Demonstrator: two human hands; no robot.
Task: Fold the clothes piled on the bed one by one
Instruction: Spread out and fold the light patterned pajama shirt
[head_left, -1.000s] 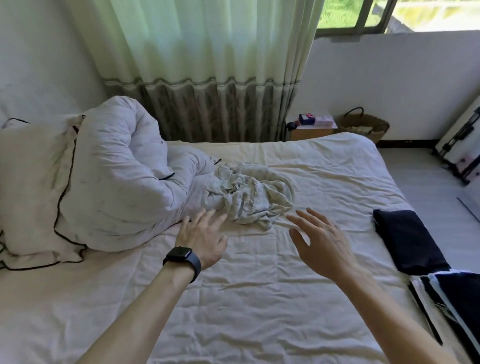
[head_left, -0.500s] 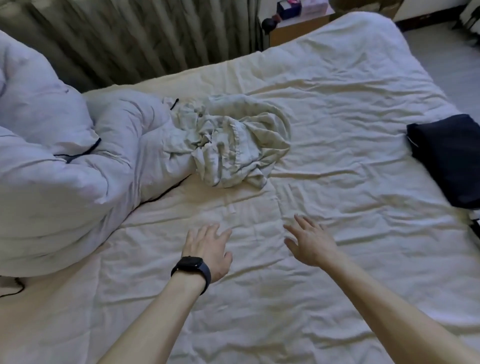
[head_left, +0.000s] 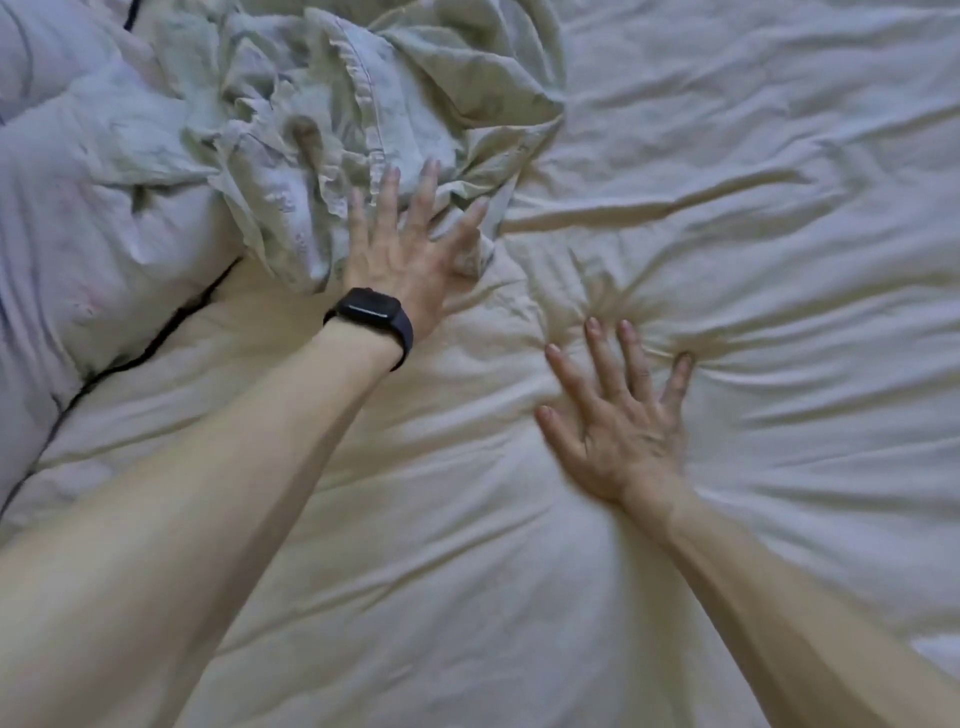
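Cream bed sheet (head_left: 727, 156), creased all over, filling the view as the only surface.

Hands counted: two, both bare, neither gripping.

Left hand (head_left: 410, 244): five fingers straight and fanned wide, laid flat on the near edge of the crumpled clothing (head_left: 363, 104). Fingertips on the cloth, heel of the palm at its hem. Nothing pinched or curled round.

Right hand (head_left: 618, 421): five fingers likewise spread, palm down, pressed onto bare sheet. Creases radiating outward from the fingertips. Apart from the clothing, nearer than it and to its right.

Wristwatches counted: one, a black watch (head_left: 371, 312) with a dark strap on the left wrist.

Clothing heaps counted: one, pale green, bunched and wrinkled, with a stitched band running through its folds. Lying on the far left part of the bed, its left side up against the duvet. Number of garments within the heap: cannot tell.

Duvets counted: one, a white duvet (head_left: 78, 208) with dark piping, mounded along the left side of the bed, touching the clothing.

Both forearms bare, entering from the near edge of the view.
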